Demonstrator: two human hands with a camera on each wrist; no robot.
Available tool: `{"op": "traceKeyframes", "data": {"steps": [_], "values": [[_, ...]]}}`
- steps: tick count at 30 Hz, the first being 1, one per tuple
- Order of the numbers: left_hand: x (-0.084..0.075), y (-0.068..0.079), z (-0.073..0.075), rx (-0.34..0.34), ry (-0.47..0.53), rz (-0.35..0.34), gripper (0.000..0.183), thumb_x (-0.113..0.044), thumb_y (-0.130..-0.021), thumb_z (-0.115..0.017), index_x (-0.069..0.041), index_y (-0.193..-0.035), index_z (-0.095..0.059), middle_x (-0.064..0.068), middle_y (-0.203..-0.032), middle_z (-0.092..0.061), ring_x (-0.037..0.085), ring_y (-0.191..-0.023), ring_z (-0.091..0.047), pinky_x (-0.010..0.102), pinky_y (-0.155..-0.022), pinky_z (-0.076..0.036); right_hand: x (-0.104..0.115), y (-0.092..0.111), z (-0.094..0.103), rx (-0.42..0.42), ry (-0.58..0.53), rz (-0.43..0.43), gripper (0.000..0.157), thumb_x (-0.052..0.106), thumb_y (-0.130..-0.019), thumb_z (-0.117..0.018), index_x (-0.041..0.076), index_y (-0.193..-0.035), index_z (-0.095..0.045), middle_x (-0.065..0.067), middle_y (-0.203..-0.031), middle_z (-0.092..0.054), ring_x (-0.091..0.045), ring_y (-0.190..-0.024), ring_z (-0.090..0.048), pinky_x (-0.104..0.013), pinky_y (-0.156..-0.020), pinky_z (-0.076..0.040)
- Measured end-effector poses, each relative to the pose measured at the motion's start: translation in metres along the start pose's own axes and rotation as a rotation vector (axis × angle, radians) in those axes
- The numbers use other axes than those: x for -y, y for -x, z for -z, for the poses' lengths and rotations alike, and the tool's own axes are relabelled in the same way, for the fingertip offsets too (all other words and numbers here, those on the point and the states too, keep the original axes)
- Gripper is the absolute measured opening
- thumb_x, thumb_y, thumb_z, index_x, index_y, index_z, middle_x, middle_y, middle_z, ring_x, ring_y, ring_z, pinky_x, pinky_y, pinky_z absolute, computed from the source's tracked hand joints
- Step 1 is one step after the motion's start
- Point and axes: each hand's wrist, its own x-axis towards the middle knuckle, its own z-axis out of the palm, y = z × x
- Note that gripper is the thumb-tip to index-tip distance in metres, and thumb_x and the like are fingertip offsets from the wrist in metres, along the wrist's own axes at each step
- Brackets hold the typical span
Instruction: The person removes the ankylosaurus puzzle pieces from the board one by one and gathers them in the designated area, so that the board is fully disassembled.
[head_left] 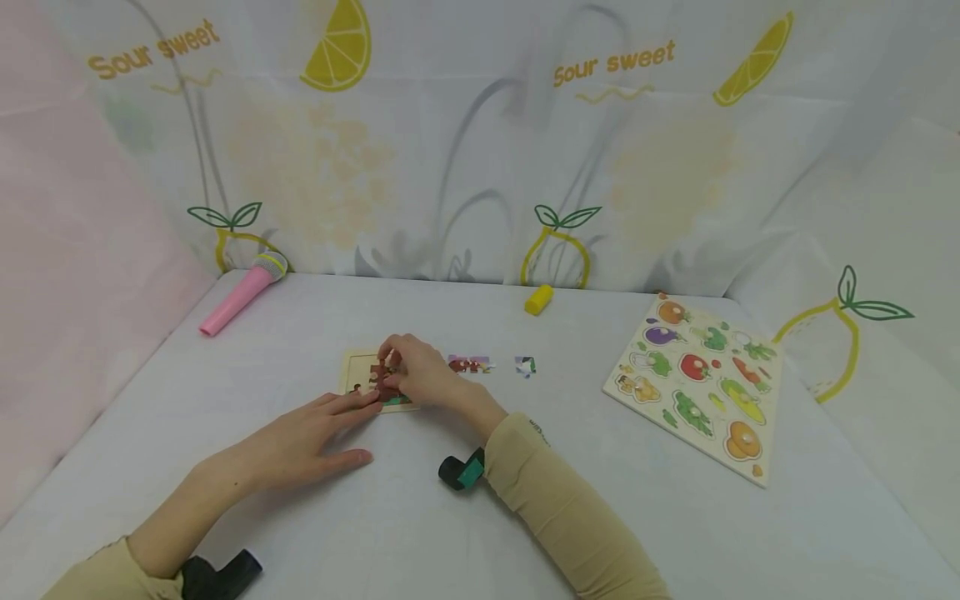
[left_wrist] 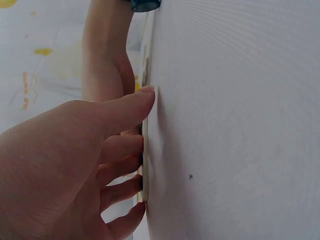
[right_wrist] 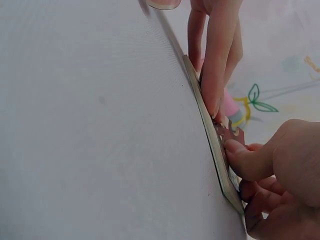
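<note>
A small wooden jigsaw tray [head_left: 349, 369] lies flat on the table, with several brown and green pieces set in it. My right hand [head_left: 422, 372] is over the tray and pinches a brown jigsaw piece [right_wrist: 236, 133], tilted up from the tray in the right wrist view. My left hand [head_left: 303, 439] rests with fairly straight fingertips on the tray's near edge, its thumb apart on the near side. From the left wrist, the tray shows edge-on as a thin strip [left_wrist: 145, 170] under the fingers. Both hands hide part of the picture.
Right of the tray lie loose jigsaw pieces [head_left: 469, 364] and another piece [head_left: 526, 366]. A vegetable peg puzzle board [head_left: 720, 357] is at the right. A pink microphone [head_left: 243, 296] lies back left, and a yellow cylinder [head_left: 538, 300] near the rear cloth.
</note>
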Motion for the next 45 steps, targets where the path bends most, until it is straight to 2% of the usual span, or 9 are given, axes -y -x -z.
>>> {"op": "traceKeyframes", "data": {"steps": [8, 21, 29, 36, 45], "values": [[-0.0007, 0.0000, 0.0004, 0.003, -0.003, 0.005, 0.070, -0.061, -0.095, -0.057, -0.014, -0.147, -0.052, 0.005, -0.156, -0.043, 0.032, -0.137, -0.045, 0.056, -0.106, -0.043, -0.0029, 0.0007, 0.0001, -0.022, -0.116, -0.023, 0.014, 0.018, -0.102, -0.059, 0.012, -0.114, -0.056, -0.004, -0.102, -0.061, -0.010, -0.080, -0.056, -0.019, -0.066, -0.044], [-0.0030, 0.0001, 0.0014, 0.000, -0.004, 0.017, 0.069, -0.059, -0.095, -0.058, -0.015, -0.147, -0.052, 0.005, -0.156, -0.043, 0.031, -0.137, -0.045, 0.055, -0.106, -0.043, -0.0026, 0.0034, 0.0027, -0.021, -0.156, -0.030, 0.011, 0.017, -0.104, -0.055, 0.011, -0.113, -0.051, -0.001, -0.091, -0.059, -0.008, -0.069, -0.053, -0.018, -0.059, -0.042], [-0.0032, -0.0004, 0.0018, 0.004, -0.005, 0.020, 0.068, -0.058, -0.094, -0.059, -0.015, -0.147, -0.053, 0.005, -0.155, -0.044, 0.032, -0.136, -0.046, 0.055, -0.105, -0.044, -0.0015, 0.0025, 0.0031, -0.033, -0.135, -0.037, 0.014, 0.016, -0.103, -0.056, 0.009, -0.116, -0.056, -0.001, -0.090, -0.060, -0.008, -0.072, -0.052, -0.018, -0.062, -0.041], [-0.0030, 0.0001, 0.0026, 0.002, 0.004, 0.024, 0.067, -0.056, -0.094, -0.061, -0.015, -0.146, -0.054, 0.006, -0.155, -0.045, 0.035, -0.138, -0.046, 0.057, -0.106, -0.043, -0.0019, 0.0014, 0.0021, -0.040, -0.115, -0.026, 0.015, 0.015, -0.102, -0.058, 0.008, -0.115, -0.062, -0.001, -0.085, -0.062, -0.007, -0.069, -0.052, -0.018, -0.061, -0.042], [-0.0025, 0.0013, 0.0026, -0.006, 0.001, 0.012, 0.067, -0.058, -0.094, -0.059, -0.015, -0.145, -0.054, 0.006, -0.154, -0.046, 0.035, -0.137, -0.046, 0.057, -0.105, -0.044, -0.0006, 0.0017, 0.0018, -0.047, -0.095, -0.032, 0.013, 0.015, -0.102, -0.057, 0.008, -0.113, -0.060, -0.004, -0.090, -0.064, -0.010, -0.073, -0.054, -0.019, -0.064, -0.042]]}}
